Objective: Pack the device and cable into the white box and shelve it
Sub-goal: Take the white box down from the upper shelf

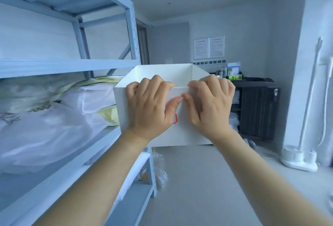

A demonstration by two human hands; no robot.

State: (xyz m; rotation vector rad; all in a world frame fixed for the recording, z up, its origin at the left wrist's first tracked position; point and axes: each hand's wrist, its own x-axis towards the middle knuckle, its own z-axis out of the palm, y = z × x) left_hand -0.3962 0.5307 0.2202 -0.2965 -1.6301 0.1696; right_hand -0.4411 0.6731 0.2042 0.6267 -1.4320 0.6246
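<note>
An open-topped white box [124,110] hangs in the air at chest height, just off the right end of the pale metal shelf rack [133,33]. My left hand [149,107] and my right hand [209,105] both grip its near wall, fingers hooked over the rim and thumbs pressed on the outside, the thumb tips almost touching. A small red mark shows on the box front between my hands. The inside of the box is hidden from here, so the device and cable are not visible.
The rack's middle shelf [75,155] holds white plastic-wrapped bedding [54,128]. A dark cabinet [257,110] with small items on top stands behind the box. A white upright appliance [302,146] leans at the right wall. Crumpled clear plastic [160,170] lies on the floor by the rack's foot.
</note>
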